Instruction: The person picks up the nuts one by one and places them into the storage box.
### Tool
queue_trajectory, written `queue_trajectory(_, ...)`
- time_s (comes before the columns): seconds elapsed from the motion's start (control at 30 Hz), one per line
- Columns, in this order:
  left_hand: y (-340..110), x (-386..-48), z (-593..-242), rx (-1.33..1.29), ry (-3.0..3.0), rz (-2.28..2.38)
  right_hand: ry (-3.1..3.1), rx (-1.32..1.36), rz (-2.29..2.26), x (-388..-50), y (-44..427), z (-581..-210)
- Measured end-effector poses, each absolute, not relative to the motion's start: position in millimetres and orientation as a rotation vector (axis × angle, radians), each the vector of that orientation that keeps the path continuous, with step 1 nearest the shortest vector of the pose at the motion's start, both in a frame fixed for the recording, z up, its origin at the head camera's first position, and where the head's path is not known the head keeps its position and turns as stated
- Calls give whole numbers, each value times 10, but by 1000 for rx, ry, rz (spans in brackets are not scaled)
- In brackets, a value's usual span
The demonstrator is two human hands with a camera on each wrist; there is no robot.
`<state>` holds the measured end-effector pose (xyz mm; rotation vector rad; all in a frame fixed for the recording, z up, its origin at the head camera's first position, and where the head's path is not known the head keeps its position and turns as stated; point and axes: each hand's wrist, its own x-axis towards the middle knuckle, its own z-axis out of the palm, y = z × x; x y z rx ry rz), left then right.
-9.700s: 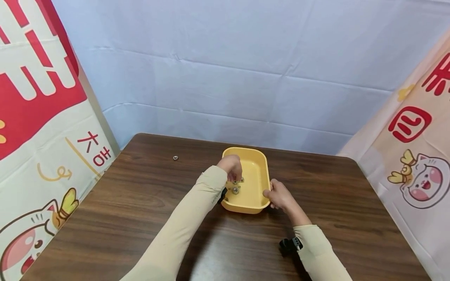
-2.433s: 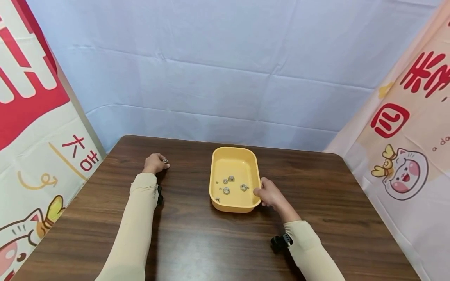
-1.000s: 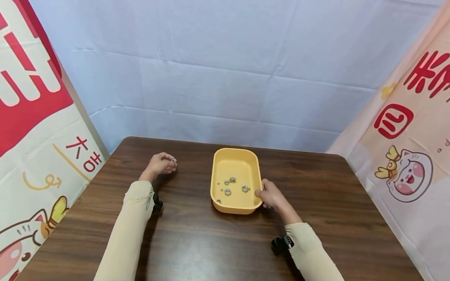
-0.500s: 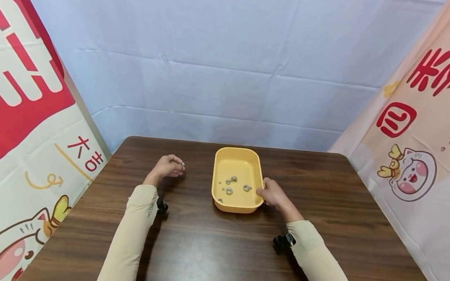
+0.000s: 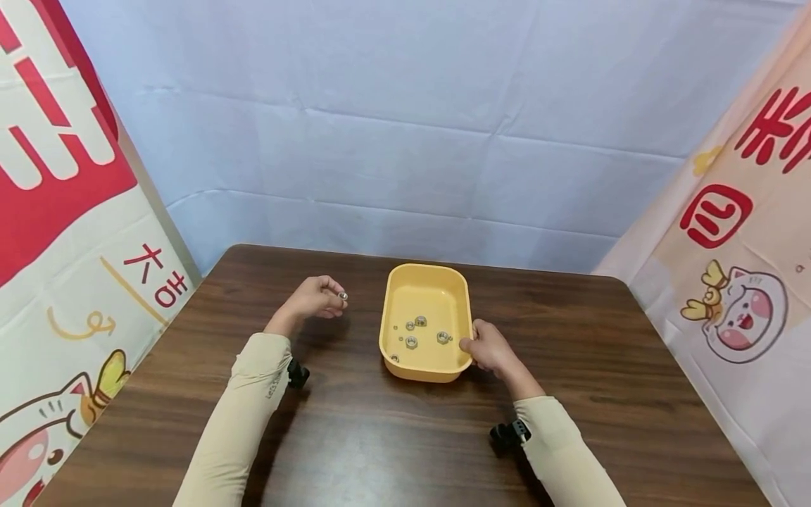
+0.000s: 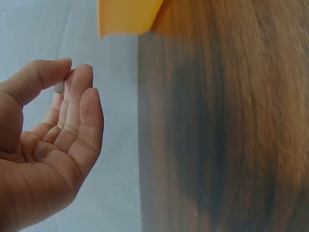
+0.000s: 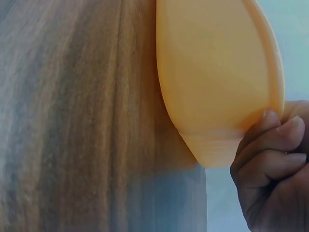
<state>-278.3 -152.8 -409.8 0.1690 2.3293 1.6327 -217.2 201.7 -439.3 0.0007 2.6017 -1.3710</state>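
Between thumb and fingertips, my left hand [image 5: 319, 297] pinches a small metal nut [image 5: 343, 296] above the table, left of the yellow tray. In the left wrist view the nut [image 6: 59, 87] is mostly covered by the thumb and fingers. My right hand [image 5: 493, 348] grips the right rim of the yellow plastic tray [image 5: 426, 375], thumb on the inside. Several metal nuts of different sizes lie in the tray, among them a large hex nut [image 5: 411, 342] and another near the right wall [image 5: 443, 338]. The right wrist view shows curled fingers [image 7: 270, 140] against the tray's outer wall.
The dark wood table [image 5: 374, 436] carries the tray near its back half. A pale cloth [image 5: 393, 141] hangs behind the table's far edge. Printed cloths hang at the left [image 5: 76, 282] and right [image 5: 754, 282]. Each wrist wears a small black camera.
The left hand took the nut from the far left of the table, lifted it and has been moving right toward the tray. The right hand keeps its grip on the rim.
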Motion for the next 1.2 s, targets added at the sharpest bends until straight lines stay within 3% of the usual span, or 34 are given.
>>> queue_trajectory(1.2, -849, -2694, -3732, 185, 2338, 1280, 2558, 29, -1392, -2175, 2007, -4396)
